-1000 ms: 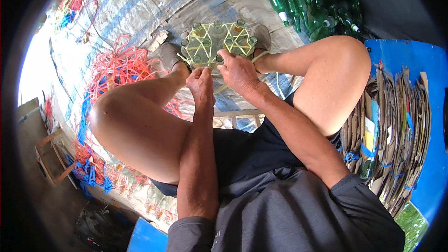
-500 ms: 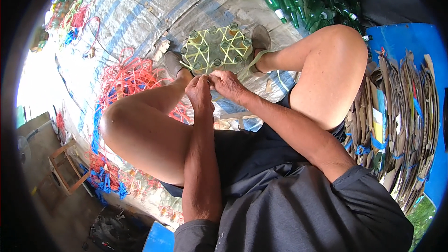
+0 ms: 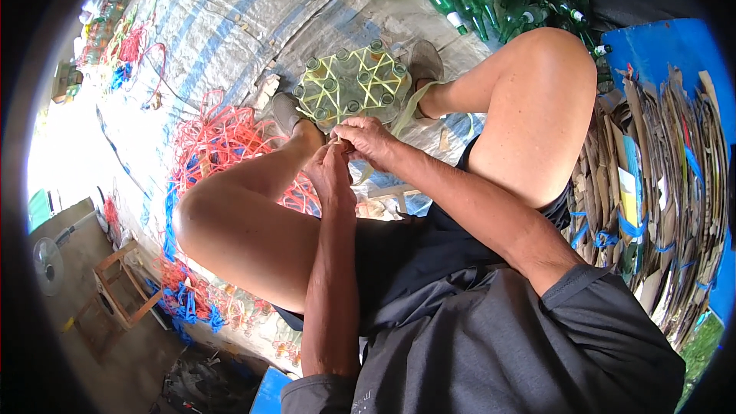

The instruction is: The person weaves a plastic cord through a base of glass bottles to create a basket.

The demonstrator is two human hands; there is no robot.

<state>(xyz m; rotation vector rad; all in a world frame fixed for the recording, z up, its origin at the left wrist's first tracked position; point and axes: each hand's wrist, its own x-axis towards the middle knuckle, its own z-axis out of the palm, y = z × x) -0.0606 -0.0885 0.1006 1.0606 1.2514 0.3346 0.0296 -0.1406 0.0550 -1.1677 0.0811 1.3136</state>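
Observation:
In front of me, between my shoes, stands a bundle of several clear glass bottles [image 3: 354,106], bound across the necks with yellow-green plastic strap [image 3: 369,92]. My left hand [image 3: 330,171] and my right hand [image 3: 365,138] meet just on the near side of the bundle, fingertips pinched together. Both are closed on a length of the strap; a loose tail shows under my right hand, and another stretch curves toward my right ankle. My fingers mostly hide the pinched piece.
Red plastic strap [image 3: 222,142] lies heaped on the left. Green bottles [image 3: 479,0] are piled at the far right. A tied stack of flattened cardboard [image 3: 652,199] stands right of me, against a blue panel [image 3: 663,50]. A wooden frame [image 3: 126,284] sits lower left.
My hands have drawn slightly nearer and to the left, away from the bundle. More loose strap shows beneath my right hand. The view has shifted a little.

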